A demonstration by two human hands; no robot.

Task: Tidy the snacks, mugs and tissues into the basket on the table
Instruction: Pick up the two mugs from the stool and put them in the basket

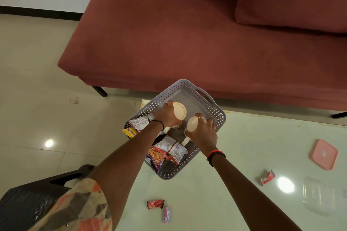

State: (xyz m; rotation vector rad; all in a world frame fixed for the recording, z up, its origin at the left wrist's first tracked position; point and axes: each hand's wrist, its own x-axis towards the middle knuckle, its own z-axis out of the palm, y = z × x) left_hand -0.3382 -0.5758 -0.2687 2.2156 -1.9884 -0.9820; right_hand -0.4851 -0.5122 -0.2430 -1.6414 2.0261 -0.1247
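Fingers (pixel 170 102) of the left hand (pixel 166 116) wrap round one cream mug (pixel 179 112), and the right hand (pixel 203 134) grips a second mug (pixel 192 124). Both are low inside the grey basket (pixel 206 93) at the table (pixel 225 155)'s far left corner, beyond the snack packets (pixel 169 149) at its near end. The mug step looks nearly done. Next, both need setting upright on the basket's bare floor and releasing; loose sweets (pixel 155 204) wait near the front edge.

Basket (pixel 216 112) far end free; snack pkts (pixel 170 146) fill near.
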